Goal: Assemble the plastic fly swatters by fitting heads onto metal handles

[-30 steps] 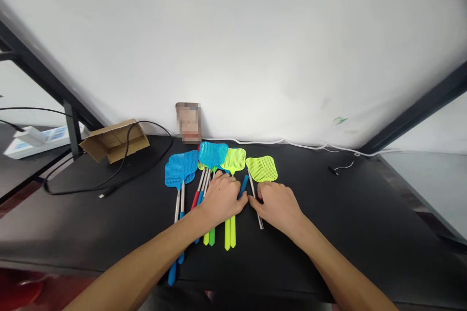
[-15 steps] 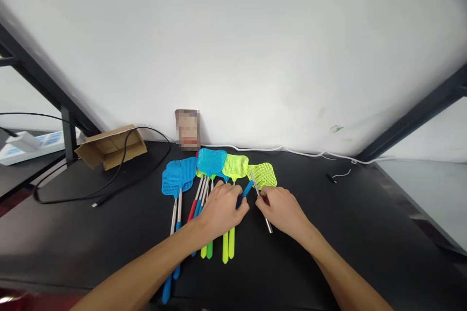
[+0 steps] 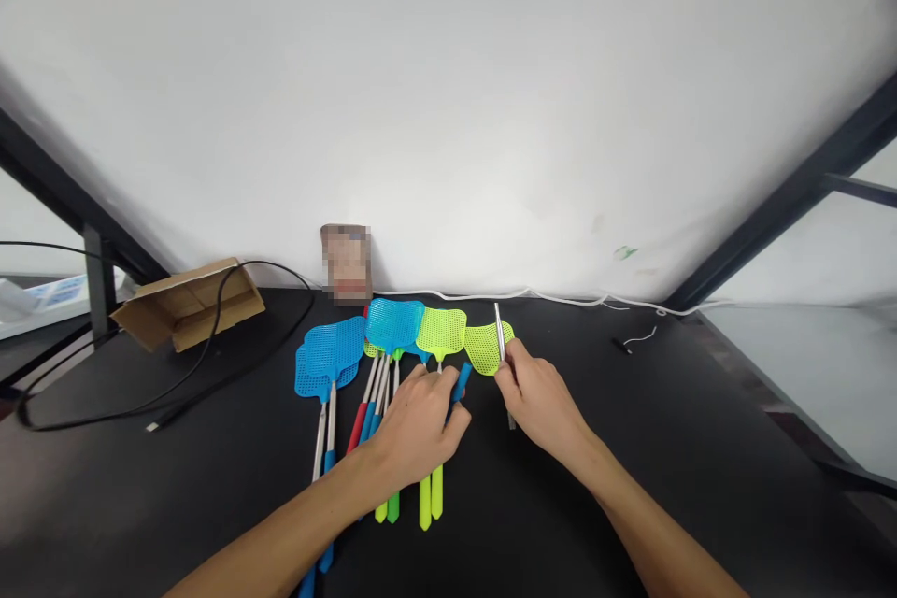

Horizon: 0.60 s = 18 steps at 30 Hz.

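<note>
My left hand (image 3: 420,420) is closed around a blue handle (image 3: 461,381), whose end sticks up past the thumb. My right hand (image 3: 539,392) grips a thin metal rod (image 3: 500,327), held nearly upright. Behind that rod is a yellow-green fly swatter head (image 3: 483,350); whether they are joined I cannot tell. Under and beside my left hand lie several fly swatters: blue heads (image 3: 333,350), another blue head (image 3: 393,325) and a yellow-green head (image 3: 441,333). Their handles are blue, red (image 3: 357,425), green (image 3: 393,506) and yellow-green (image 3: 425,500), pointing toward me.
An open cardboard box (image 3: 192,304) sits at the left with a black cable (image 3: 210,364) running across it. A blurred-out package (image 3: 347,263) leans on the wall. A white cable (image 3: 483,298) follows the table's back edge. A small black connector (image 3: 620,346) lies at the right.
The rod in my right hand has turned from slanting to nearly upright, its top now higher. The blue handle sits a little lower and farther from the rod. The whole view has shifted slightly.
</note>
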Motion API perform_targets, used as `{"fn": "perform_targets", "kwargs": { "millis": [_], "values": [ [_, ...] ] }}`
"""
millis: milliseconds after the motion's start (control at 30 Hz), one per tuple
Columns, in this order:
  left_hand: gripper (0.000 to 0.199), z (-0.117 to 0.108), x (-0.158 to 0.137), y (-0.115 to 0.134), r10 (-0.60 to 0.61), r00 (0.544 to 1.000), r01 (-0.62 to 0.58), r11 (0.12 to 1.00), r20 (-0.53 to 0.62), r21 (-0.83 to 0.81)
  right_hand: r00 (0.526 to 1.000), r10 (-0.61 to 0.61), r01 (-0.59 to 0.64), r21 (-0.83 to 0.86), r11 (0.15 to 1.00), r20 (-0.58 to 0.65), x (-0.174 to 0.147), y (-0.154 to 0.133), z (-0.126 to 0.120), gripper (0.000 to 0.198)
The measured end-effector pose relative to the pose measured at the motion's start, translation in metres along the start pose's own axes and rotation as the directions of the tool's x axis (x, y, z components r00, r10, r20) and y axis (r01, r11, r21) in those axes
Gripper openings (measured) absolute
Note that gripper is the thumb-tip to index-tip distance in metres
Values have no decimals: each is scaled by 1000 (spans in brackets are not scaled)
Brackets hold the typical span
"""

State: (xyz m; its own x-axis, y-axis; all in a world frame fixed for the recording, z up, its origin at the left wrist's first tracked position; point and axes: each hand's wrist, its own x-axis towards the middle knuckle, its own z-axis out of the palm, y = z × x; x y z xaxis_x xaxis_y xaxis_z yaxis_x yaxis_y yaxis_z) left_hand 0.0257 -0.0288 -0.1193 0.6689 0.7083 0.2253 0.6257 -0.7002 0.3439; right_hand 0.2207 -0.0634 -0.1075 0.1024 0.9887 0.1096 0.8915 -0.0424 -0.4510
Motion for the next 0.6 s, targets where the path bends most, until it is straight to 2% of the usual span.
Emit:
{"fn": "perform_targets", "kwargs": {
  "millis": [167, 300, 433, 500, 600],
  "values": [
    [27, 4, 2, -1, 18, 1000, -18, 999, 12, -26, 997, -25, 33, 127, 991, -67, -3, -1, 0, 11],
    [32, 4, 2, 0, 40, 999, -39, 997, 10, -71, 989, -32, 82, 366, 927, -142, -3, 0, 1, 15],
    [30, 0, 0, 1, 1, 1000, 2, 988, 16, -156, 991, 32, 59, 628, 776, -132, 3, 1, 4, 18],
    [29, -3, -2, 2, -51, 998, 54, 974, 21, -220, 995, 65, 10, 731, 683, -75, 6, -1, 4, 17],
    [37, -7, -2, 4, -104, 993, 119, 941, 63, -316, 997, 80, -59, 826, 561, 17, 11, -4, 2, 12]
  ]
}}
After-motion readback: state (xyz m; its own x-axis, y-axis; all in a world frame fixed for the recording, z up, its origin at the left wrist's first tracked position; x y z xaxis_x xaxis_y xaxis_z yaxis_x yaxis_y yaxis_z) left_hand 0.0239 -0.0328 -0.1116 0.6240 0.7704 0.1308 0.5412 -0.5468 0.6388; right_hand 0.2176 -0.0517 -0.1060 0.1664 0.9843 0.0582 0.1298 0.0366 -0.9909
